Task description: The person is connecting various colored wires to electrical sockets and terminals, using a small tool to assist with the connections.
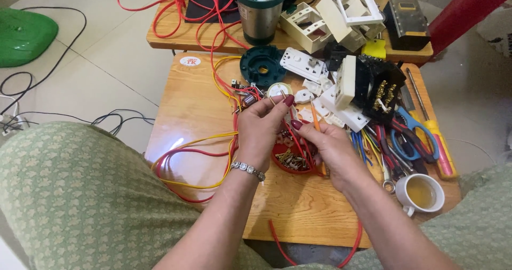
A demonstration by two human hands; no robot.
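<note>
Pinching one wire end [281,94] in left hand [261,128] | right hand [328,144] gripping one orange screwdriver [316,121]

My left hand [260,128] is raised at the centre of the scene, fingers curled and thumb meeting fingertips in a pinch. Just right of it, my right hand [329,148] pinches too, forearm angling in from the near right.

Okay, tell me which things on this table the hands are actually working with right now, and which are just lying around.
In hand:
- left hand pinching a thin wire end
- right hand holding an orange-handled tool
- red and yellow wires
- red dish of small metal parts

Lying about:
- cup of tea
- blue-handled scissors
- steel tumbler
- white switch plates
- green round cover
</note>
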